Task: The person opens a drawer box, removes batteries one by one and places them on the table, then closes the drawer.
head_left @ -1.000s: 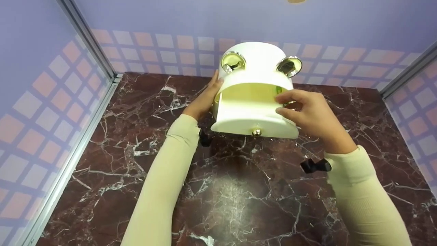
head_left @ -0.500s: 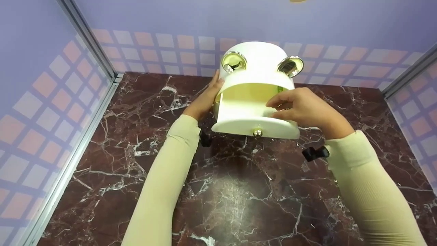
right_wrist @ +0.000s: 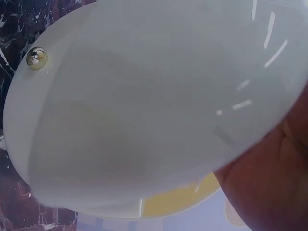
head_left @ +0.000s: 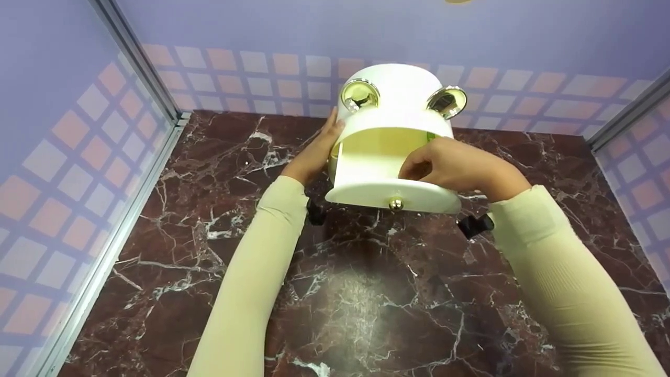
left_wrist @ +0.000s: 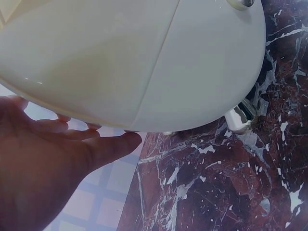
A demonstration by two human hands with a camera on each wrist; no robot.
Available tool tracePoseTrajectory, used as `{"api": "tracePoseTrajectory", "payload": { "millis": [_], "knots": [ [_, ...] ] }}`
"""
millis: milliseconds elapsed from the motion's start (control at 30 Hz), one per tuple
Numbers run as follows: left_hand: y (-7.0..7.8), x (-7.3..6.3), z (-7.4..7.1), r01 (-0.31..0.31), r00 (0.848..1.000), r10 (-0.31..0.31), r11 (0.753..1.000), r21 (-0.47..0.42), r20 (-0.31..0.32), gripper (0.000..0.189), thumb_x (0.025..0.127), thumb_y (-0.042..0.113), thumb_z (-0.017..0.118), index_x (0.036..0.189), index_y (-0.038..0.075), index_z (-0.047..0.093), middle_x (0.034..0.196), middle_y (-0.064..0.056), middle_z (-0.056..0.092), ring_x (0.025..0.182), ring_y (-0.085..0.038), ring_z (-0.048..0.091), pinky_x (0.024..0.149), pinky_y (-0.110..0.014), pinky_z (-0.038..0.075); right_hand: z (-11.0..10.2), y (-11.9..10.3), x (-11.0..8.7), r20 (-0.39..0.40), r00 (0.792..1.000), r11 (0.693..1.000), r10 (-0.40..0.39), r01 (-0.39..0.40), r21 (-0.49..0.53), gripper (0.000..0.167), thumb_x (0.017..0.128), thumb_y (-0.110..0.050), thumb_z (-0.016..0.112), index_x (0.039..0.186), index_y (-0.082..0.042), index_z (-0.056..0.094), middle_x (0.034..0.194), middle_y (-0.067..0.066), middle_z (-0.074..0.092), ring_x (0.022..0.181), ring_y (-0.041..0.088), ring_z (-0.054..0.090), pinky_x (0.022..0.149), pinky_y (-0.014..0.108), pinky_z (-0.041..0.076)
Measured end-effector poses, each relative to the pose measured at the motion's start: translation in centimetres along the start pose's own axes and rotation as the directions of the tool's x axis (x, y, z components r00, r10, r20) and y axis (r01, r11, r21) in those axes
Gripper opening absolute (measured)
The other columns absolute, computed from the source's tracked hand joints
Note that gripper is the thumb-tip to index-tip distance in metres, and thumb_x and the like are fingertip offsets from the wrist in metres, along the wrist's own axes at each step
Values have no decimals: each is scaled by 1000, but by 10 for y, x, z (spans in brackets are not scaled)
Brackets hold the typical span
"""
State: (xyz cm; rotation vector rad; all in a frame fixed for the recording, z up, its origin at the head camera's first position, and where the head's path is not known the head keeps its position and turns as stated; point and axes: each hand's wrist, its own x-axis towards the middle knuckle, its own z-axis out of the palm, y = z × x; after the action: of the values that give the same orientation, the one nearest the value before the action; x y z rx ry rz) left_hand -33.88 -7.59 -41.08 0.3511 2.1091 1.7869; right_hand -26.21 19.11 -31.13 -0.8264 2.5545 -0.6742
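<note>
A glossy white storage box (head_left: 400,84) with two gold mirror-like round ears stands at the back of the table. Its drawer (head_left: 392,196), with a gold knob (head_left: 396,204), is pulled out towards me. My left hand (head_left: 316,152) rests against the box's left side, and in the left wrist view its thumb lies straight along the white wall. My right hand (head_left: 445,165) reaches over the drawer's right side with bent fingers dipped inside. The drawer front hides those fingertips; I cannot tell whether they hold anything. A small green patch (head_left: 431,136) shows inside the opening, just above this hand.
The dark red marbled table (head_left: 356,293) stretches in front of the box. A purple back wall (head_left: 251,31) with pink and white squares rises close behind it. Side panels with metal frame rails (head_left: 141,193) stand left and right.
My right hand has moved left and down, from the drawer's right edge to inside it, and its fingers have bent more. My left hand and the box stay nearly still.
</note>
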Motion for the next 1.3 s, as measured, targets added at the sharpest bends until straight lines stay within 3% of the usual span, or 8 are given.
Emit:
{"api": "tracePoseTrajectory", "payload": {
  "millis": [300,633,967,1100,1300],
  "knots": [
    [-2,0,2,10,1000,-10,1000,-9,-15,68,97,63,30,153,46,-4,165,4,-7,152,-24,-4,122,-53,6,3,-2,8,31,998,992,-56,59,-108,7,79,-20,76,86,-20,73,78,-4,70,71,11,62,69,29,54],
    [0,1,0,3,1000,-3,1000,7,-14,69,96,65,30,153,46,-5,165,4,-7,152,-25,-3,121,-55,8,-2,0,8,14,999,995,-41,42,-95,6,86,-25,72,91,-21,73,86,-6,73,79,9,66,77,30,55],
    [0,1,1,12,1000,-12,1000,-18,-10,68,96,65,30,152,47,-5,165,5,-9,152,-27,-2,119,-58,15,3,-2,10,12,995,979,-97,97,-178,6,80,-24,76,85,-21,74,77,-7,70,71,10,61,69,28,53],
    [-1,1,1,-2,1000,2,1000,-25,-11,68,98,61,29,153,43,-6,165,4,-8,152,-24,-3,121,-53,11,4,-2,10,3,995,977,-99,98,-187,5,79,-24,76,83,-22,74,75,-8,69,70,10,60,68,28,52],
    [0,0,1,-6,1000,6,999,-38,-15,67,99,58,29,154,42,-6,165,2,-8,152,-24,-2,120,-55,16,3,0,11,-14,992,980,-125,122,-155,11,81,-22,76,92,-19,75,85,-5,72,77,9,64,74,29,55]
  ]
}}
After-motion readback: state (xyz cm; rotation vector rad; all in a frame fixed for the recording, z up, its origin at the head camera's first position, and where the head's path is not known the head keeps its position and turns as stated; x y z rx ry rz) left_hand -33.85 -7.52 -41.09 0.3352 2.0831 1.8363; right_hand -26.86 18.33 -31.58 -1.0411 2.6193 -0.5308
